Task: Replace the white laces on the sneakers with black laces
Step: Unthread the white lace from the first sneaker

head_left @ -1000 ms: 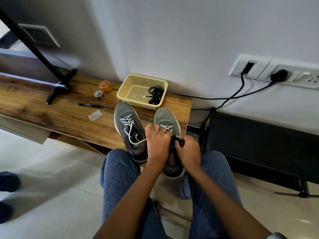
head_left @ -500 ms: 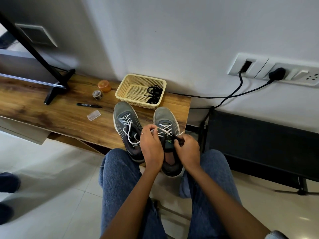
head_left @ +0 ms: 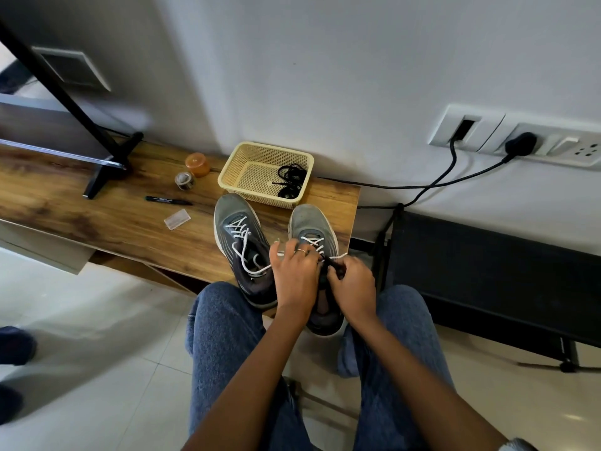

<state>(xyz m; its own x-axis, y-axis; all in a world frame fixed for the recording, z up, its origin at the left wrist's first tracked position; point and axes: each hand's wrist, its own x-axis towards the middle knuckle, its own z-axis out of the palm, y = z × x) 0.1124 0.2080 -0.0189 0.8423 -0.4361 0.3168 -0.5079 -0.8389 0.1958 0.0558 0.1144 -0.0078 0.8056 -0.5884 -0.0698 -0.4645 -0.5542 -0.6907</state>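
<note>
Two grey sneakers are set side by side at the front edge of the wooden bench (head_left: 97,219), toes toward the wall. The left sneaker (head_left: 242,245) is seen with its white lace (head_left: 242,242) loosened but threaded, untouched by either hand. The right sneaker (head_left: 320,255) is being worked on. The left hand (head_left: 294,273) is curled over its upper eyelets, and a white strand appears to be pinched in the fingers. The right hand (head_left: 351,283) is closed on the dark tongue area; whether lace is also held there cannot be told. The black laces (head_left: 291,180) are lying coiled in the yellow basket (head_left: 239,159) just behind the sneakers.

The step in hand is judged to be unthreading the white lace from the right sneaker; no black lace is yet fitted. For the next move, the strand must be drawn out eyelet by eyelet while the sneaker is steadied.
</note>
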